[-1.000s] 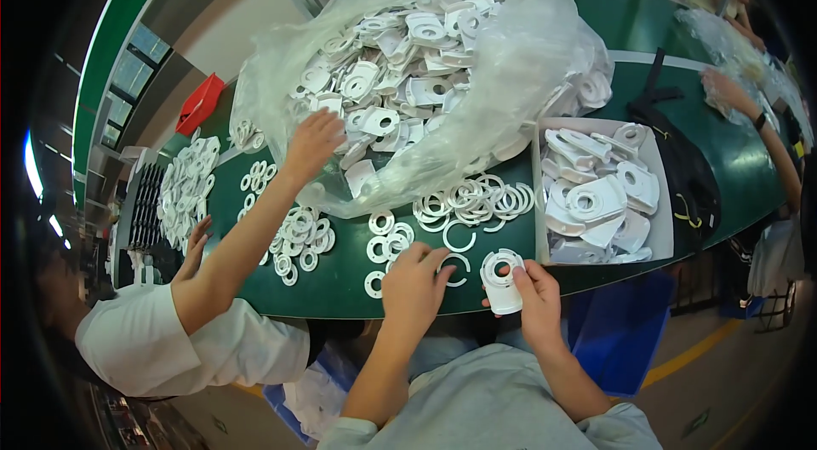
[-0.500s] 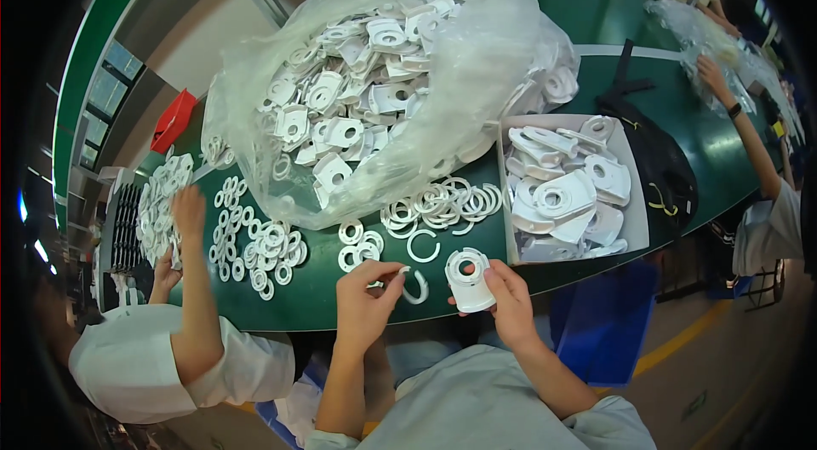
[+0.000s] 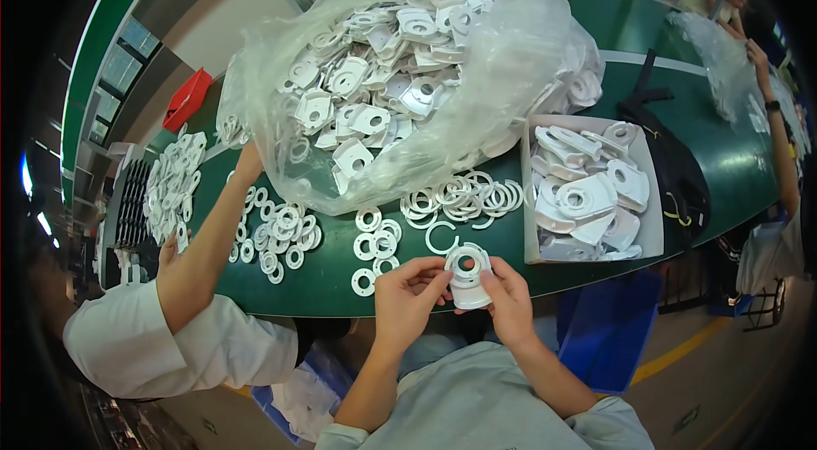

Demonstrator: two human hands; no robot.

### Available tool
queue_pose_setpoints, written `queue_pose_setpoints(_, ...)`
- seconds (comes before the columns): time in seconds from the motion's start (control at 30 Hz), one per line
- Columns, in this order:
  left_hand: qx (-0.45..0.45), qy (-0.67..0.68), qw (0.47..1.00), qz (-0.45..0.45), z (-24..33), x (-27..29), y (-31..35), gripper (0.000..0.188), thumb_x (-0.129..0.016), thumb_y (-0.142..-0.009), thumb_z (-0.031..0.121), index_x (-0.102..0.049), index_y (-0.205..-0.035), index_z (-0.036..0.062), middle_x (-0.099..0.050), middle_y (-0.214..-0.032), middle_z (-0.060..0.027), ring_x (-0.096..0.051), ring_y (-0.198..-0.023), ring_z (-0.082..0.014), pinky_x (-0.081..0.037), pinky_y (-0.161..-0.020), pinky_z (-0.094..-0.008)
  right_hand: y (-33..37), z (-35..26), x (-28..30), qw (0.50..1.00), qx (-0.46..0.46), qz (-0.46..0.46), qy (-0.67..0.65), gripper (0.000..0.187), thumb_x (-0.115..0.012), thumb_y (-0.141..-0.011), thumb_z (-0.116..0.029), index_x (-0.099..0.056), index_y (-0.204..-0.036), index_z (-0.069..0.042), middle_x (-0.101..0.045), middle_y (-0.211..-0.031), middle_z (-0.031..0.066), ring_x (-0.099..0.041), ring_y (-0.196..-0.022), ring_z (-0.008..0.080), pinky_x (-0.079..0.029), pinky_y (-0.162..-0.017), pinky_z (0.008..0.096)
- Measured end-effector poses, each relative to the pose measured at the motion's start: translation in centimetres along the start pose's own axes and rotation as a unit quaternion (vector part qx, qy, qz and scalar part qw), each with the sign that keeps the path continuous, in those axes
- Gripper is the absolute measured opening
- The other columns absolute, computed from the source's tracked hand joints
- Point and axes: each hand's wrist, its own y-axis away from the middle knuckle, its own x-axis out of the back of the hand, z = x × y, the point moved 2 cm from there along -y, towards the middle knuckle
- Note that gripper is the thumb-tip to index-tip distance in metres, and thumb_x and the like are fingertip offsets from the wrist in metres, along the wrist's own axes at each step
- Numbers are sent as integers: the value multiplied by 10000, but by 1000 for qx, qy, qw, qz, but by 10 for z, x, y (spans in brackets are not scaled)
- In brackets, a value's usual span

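Over the near table edge, my right hand (image 3: 512, 303) is closed around a white plastic part (image 3: 471, 297) with a round hole at its upper end and a rounded lower end. My left hand (image 3: 407, 301) pinches a white C-shaped ring (image 3: 465, 249) against the face of that part, around the hole. The fingertips partly hide where ring and part meet. Just beyond my hands lie another open ring (image 3: 432, 241), a pile of such rings (image 3: 459, 197) and several flat closed rings (image 3: 363, 281).
A big clear bag (image 3: 502, 67) full of white parts covers the table's middle. A box of parts (image 3: 655, 220) stands right, beside a black bag (image 3: 672, 165). At left, a co-worker's arm (image 3: 200, 246) reaches over ring piles (image 3: 285, 233). A blue bin (image 3: 608, 331) sits below the table.
My left hand has moved right and brought the C-shaped ring onto the white part. The co-worker's arm at left has reached farther toward the clear bag. The view has shifted slightly.
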Motion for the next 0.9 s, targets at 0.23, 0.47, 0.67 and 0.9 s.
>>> queue_pose_setpoints(0.23, -75, -111, 990, 42, 9, -1, 6, 217, -672, -814, -9, -666, -1030, -31, -679, -864, -86, -643, -676, -109, -525, -575, -212, 2, -4, -3, 999, -16, -7, 32, 253, -521, -908, 3, -497, -1155, 54, -624, -1052, 145, -684, -814, 228, -594, -637, 314)
queue_pose_setpoints(0.47, -143, -166, 974, 59, 10, -3, 13, 237, -680, -790, -41, -666, -1027, -39, -638, -856, -72, -601, -722, -90, -506, -611, -199, 3, -2, -5, 999, 6, -17, 34, 280, -530, -902, 6, -495, -1175, 57, -628, -1047, 145, -680, -837, 225, -590, -640, 310)
queue_pose_setpoints(0.67, -160, -114, 979, 52, -1, 3, 13, 232, -649, -798, -74, -657, -1026, -36, -613, -922, -76, -604, -789, -111, -517, -636, -213, 6, -6, -3, 998, -25, -50, 8, 278, -513, -914, 7, -492, -1188, 50, -626, -1054, 135, -677, -862, 218, -577, -647, 293)
queue_pose_setpoints(0.9, -161, -82, 983, 33, 8, -3, 17, 233, -612, -809, -94, -639, -1035, -45, -599, -986, -93, -602, -848, -129, -541, -652, -223, 5, -6, -4, 998, -25, -54, 20, 284, -531, -901, 7, -497, -1180, 46, -641, -1015, 131, -673, -802, 198, -558, -583, 279)
